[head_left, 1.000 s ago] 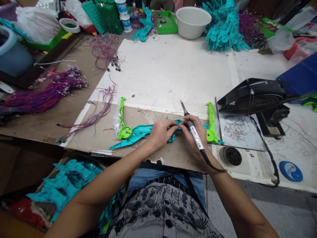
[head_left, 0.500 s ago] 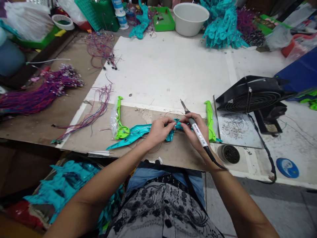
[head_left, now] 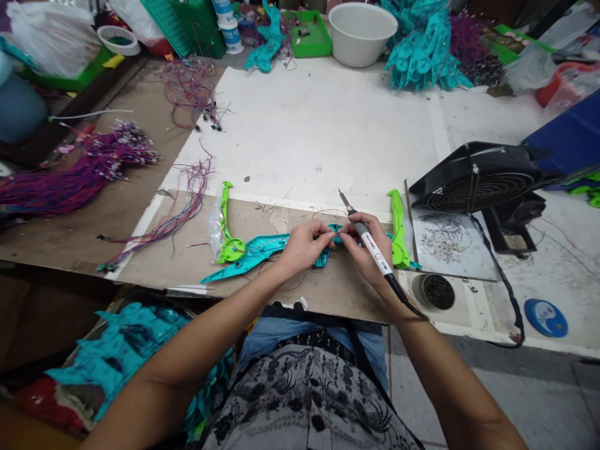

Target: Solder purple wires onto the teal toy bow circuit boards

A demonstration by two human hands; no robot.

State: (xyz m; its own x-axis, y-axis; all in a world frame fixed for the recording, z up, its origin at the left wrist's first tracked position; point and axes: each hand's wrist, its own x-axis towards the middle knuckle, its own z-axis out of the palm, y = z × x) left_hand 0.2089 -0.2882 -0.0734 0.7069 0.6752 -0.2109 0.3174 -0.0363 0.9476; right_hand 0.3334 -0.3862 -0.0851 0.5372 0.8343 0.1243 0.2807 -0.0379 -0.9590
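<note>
A teal plastic shell lies across the front of the table, with bright green curved arms at its left and right ends. Over its middle, my left hand is closed in a pinch; thin wires run nearby, but what sits between the fingertips is too small to make out. My right hand has a soldering iron lodged between thumb and fingers, its tip pointing up and away from the shell. The right thumb and fingertip also meet close to the left fingertips.
A black fan stands at the right beside a metal plate with solder bits. Near it are a round tin and a blue lid. Wire bundles lie left. A white basin and teal parts stand behind.
The soldering iron's tip has shifted very slightly left, and the fingertips have drawn a little closer together. Otherwise both hands stay over the middle of the shell.
</note>
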